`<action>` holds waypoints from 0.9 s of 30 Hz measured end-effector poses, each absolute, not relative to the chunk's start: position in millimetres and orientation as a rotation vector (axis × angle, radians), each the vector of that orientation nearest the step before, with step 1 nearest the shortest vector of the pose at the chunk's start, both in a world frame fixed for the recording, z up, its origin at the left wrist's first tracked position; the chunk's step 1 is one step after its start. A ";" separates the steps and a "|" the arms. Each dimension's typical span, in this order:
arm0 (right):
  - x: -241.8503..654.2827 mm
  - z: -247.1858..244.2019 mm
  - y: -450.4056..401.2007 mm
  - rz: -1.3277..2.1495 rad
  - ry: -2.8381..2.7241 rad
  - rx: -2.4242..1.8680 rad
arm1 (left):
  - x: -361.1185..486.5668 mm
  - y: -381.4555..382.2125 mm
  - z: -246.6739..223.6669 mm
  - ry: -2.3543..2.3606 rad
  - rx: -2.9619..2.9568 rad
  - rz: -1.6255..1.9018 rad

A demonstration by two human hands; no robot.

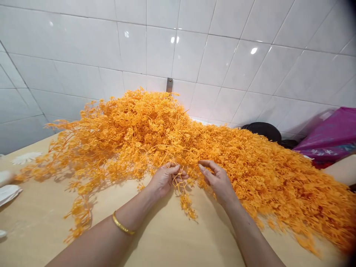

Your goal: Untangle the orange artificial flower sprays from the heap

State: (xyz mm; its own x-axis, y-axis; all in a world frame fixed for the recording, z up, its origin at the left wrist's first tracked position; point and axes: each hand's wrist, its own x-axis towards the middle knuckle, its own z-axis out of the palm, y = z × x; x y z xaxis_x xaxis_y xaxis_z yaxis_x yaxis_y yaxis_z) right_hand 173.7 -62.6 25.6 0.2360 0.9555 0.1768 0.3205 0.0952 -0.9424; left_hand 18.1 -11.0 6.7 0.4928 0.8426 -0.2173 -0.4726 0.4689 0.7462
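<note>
My left hand (164,180) is closed on an orange artificial plant sprig (187,204), thumb against fingers. The sprig's thin branching stems pass between the fingers, and its leafy tip hangs down over the table. To the right, my right hand (219,181) has thumb and index finger brought together in a pinch at the front of the orange heap; whatever is between the tips is too small to make out. Just behind both hands rises a large heap of the same orange plastic foliage (144,122), with loose strands trailing left. A denser mass of orange foliage (267,170) spreads right.
The heap covers much of the pale wooden table (155,241) and reaches toward the white tiled wall (191,55). A metal bracket (169,85) is fixed to the wall. Black round items (263,131) and a purple bag (328,133) stand behind right. White pieces (9,193) lie left.
</note>
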 end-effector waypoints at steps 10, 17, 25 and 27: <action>167.9 26.3 -62.8 0.642 -1.214 -1.229 | 20.8 -26.2 5.8 0.740 0.915 0.632; 167.2 23.6 -63.9 0.920 -1.252 -1.198 | 16.0 -22.6 11.1 0.410 0.770 0.700; 163.0 22.2 -63.9 0.967 -1.228 -1.210 | 12.4 -15.4 8.3 0.444 0.797 0.678; 164.3 22.5 -63.3 0.958 -1.192 -1.194 | 13.9 -13.8 5.7 0.508 0.746 0.696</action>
State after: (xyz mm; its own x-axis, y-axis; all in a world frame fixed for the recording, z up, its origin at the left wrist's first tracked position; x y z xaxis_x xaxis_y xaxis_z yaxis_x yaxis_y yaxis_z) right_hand 164.3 -63.3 22.5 0.1540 0.9752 0.1593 0.0541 0.1526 -0.9868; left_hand 13.9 -13.8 5.7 0.6672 0.7247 -0.1719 -0.3851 0.5332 0.7532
